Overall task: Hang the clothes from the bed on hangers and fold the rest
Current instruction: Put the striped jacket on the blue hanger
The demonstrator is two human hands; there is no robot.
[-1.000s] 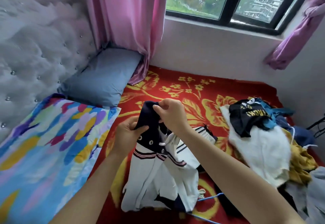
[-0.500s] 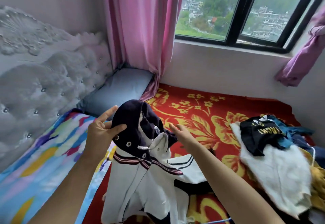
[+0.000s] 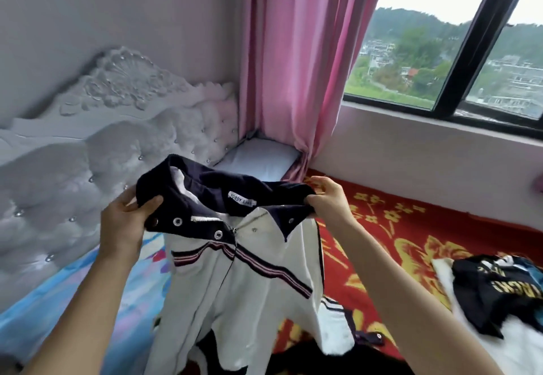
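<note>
You're holding the jacket [image 3: 235, 280] up by its collar
Left hand [image 3: 126, 221] and right hand [image 3: 329, 201] each pinch a navy collar end

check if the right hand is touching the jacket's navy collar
Touching. The head view shows the right hand pinching one end of the navy collar of the white jacket, fingers curled over the fabric edge with no gap.

A white jacket [image 3: 244, 286] being held up

It is being held by its navy, snap-buttoned collar, striped chest band showing, body hanging over the bed [image 3: 396, 227]. More clothes [image 3: 493, 295] are being left heaped at right.
</note>
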